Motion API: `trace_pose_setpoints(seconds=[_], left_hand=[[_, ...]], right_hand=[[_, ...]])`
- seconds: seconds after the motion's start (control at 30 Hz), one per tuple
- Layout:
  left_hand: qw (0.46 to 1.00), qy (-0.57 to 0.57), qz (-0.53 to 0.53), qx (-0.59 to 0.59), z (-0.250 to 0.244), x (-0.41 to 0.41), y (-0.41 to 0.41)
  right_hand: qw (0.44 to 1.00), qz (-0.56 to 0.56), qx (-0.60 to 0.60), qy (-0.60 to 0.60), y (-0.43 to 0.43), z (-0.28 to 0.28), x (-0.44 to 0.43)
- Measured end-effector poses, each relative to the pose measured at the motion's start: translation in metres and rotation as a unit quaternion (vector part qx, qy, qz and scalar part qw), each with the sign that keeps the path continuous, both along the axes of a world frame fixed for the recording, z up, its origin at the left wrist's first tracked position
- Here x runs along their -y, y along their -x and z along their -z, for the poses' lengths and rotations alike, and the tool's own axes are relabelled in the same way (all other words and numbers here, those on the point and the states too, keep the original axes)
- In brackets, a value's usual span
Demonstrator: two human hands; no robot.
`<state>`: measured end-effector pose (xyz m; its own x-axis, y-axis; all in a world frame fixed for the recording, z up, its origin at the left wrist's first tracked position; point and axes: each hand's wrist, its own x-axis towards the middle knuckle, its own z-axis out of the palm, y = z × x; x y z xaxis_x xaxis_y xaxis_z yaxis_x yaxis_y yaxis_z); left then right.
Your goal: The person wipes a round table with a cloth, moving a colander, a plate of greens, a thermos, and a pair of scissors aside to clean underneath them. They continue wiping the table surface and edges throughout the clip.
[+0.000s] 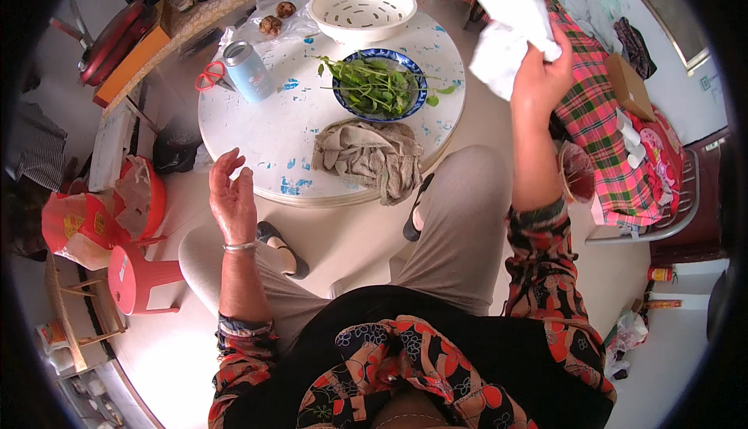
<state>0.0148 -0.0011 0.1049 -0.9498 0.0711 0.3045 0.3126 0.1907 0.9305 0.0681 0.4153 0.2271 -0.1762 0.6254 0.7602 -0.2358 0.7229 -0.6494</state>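
My right hand (543, 72) is raised to the right of the round table, gripping a crumpled white cloth or paper sheet (507, 26) by its lower edge. Past the table's front left edge, my left hand (232, 198) hovers with its fingers apart and nothing in them. On the worn white tabletop (280, 142), a blue-rimmed bowl (422, 81) holds leafy green stems (380, 85). A rumpled brown-grey cloth (368, 157) lies in front of the bowl and hangs over the edge. Behind the bowl stands a white plastic colander (362, 11).
Red-handled scissors (209, 76) lie beside a light blue tumbler (248, 72). Two brown lumps (277, 17) rest on clear plastic. A red stool (137, 280) and red basin (153, 195) are at left. A plaid cloth (590, 131) covers furniture at right.
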Motion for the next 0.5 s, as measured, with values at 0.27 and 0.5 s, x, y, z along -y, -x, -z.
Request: trace_pose_setpoints(seconds=[0.27,0.5], left_hand=[[0.996,0.071,-0.058,0.003,0.019,-0.010,0.023],[0.960,0.171,-0.208,0.077,0.053,0.020,0.037]], right_hand=[[0.876,-0.152,0.440,-0.125,0.093,0.112,-0.093],[0.857,-0.105,0.501,-0.068,0.070,0.100,-0.088]])
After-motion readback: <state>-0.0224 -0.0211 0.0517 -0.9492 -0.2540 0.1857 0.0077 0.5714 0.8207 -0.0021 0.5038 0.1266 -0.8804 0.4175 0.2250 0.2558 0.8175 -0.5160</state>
